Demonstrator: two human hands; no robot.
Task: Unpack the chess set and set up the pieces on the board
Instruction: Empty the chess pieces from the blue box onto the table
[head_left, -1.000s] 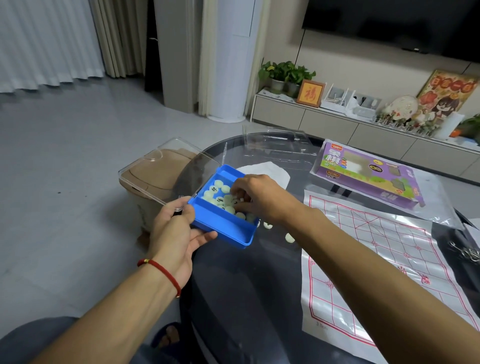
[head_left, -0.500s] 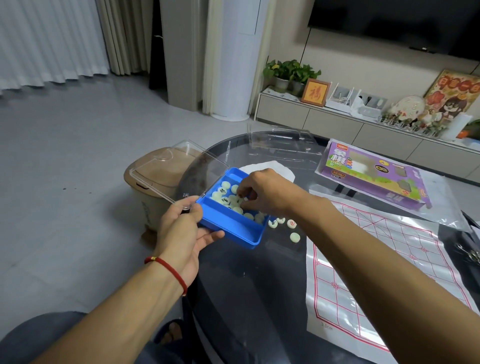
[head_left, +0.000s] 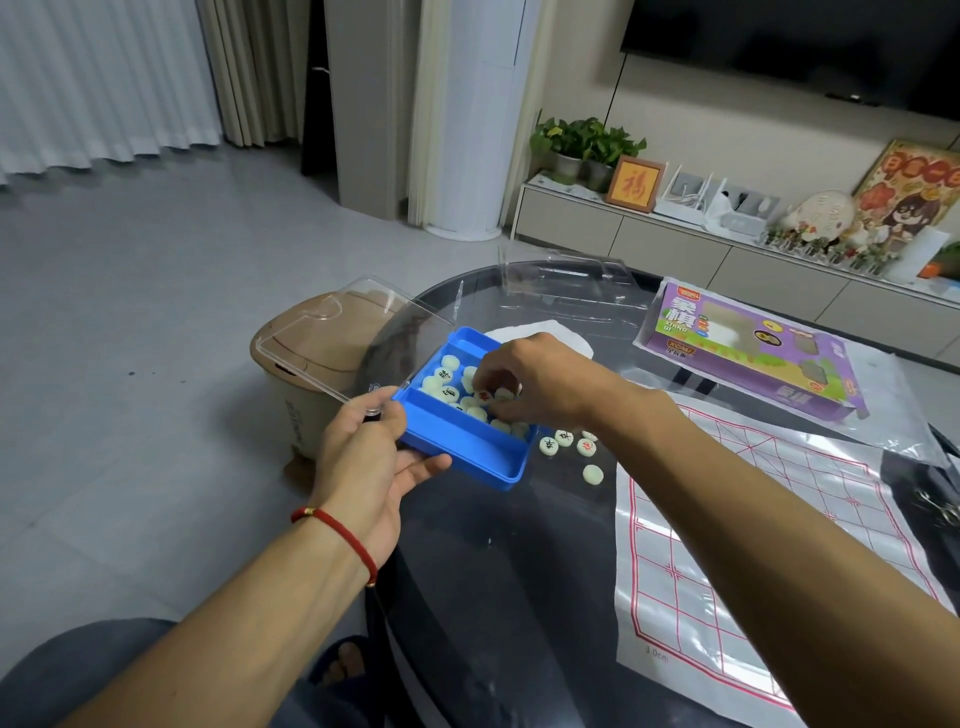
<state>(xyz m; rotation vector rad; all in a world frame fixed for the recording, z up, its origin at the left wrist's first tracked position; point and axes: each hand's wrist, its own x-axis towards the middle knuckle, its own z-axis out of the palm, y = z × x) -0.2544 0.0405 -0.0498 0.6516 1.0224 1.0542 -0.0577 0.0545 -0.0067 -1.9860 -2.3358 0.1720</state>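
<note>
My left hand (head_left: 363, 457) grips the near-left corner of the blue tray (head_left: 467, 447), tilted at the bench (head_left: 519, 571) edge, its clear hinged lid (head_left: 337, 343) swung open to the left. Inside lie pale round chess pieces (head_left: 447, 387) with black or red characters. My right hand (head_left: 535, 384) curls into them, seemingly pinching one. Four loose pieces (head_left: 566, 444) lie just right of the tray, near the red-lined paper board (head_left: 779, 545).

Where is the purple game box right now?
The purple game box lies on the table's far right side, beyond the paper board, right of the blue tray.
</note>
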